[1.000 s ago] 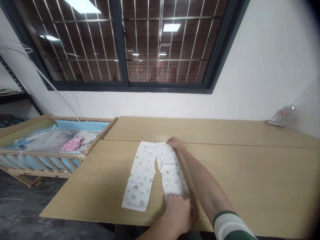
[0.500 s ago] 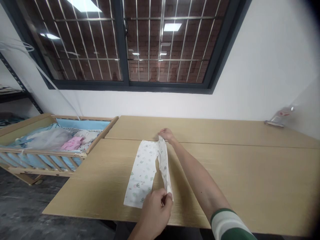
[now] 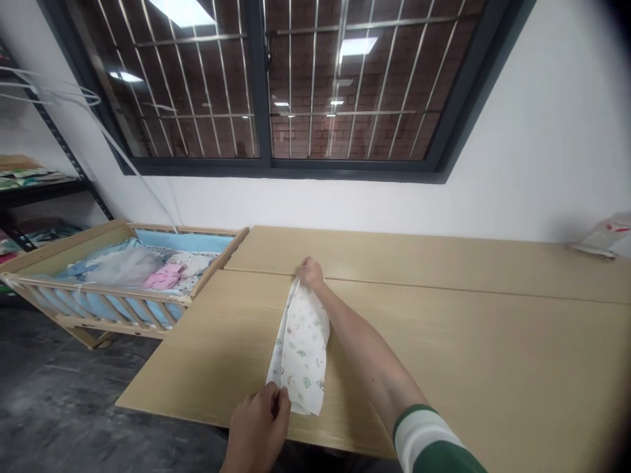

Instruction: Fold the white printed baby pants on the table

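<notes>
A pair of small white pants (image 3: 303, 348) with a scattered green and brown print lies on the tabletop, one leg folded over the other. At the far end, my right hand (image 3: 310, 272) is closed on the waist corner. My left hand (image 3: 260, 422) pinches the leg hem at the near left. The lower leg's edge shows as a narrow strip along the left side of the fold.
The pale wooden table (image 3: 444, 341) has a seam across its back part. To the left stands a wooden crib (image 3: 192, 299) with blue lining, a pink cloth (image 3: 163, 276) and other fabrics inside. A plastic packet (image 3: 604, 236) lies at the back right; a barred window (image 3: 345, 98) is ahead.
Both hands have moved left, carrying the right leg of the pants over the left leg. The spread pants are now folded in half lengthwise. The view has turned slightly left.
</notes>
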{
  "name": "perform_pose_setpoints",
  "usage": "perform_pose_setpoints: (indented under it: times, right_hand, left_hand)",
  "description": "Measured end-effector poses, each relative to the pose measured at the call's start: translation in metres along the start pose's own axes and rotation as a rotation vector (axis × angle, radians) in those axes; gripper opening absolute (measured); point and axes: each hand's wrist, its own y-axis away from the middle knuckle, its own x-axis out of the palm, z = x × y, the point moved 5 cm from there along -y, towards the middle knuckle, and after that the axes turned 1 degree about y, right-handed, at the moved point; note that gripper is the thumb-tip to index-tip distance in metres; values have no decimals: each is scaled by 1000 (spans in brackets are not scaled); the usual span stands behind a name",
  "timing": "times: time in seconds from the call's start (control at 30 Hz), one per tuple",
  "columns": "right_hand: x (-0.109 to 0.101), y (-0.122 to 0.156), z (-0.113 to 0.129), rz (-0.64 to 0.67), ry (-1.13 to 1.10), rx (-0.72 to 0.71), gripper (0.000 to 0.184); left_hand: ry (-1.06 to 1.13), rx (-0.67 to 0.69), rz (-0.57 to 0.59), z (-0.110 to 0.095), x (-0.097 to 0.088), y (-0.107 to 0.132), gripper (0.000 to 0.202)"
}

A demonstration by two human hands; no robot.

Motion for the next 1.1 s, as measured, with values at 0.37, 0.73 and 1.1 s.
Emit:
perform_pose_setpoints:
  times: [0.37, 0.73, 1.1]
  right_hand:
    - [26, 3, 4, 34, 135, -16, 22]
    - [13, 37, 19, 129, 47, -251, 24]
    - [-10, 256, 44, 756, 30, -1117, 62]
  left_hand:
    - [-209, -111, 66, 15, -1, 2, 33]
    - [-270, 199, -372, 14, -6, 17, 29]
    - [-540, 624, -696, -13, 40, 49, 42]
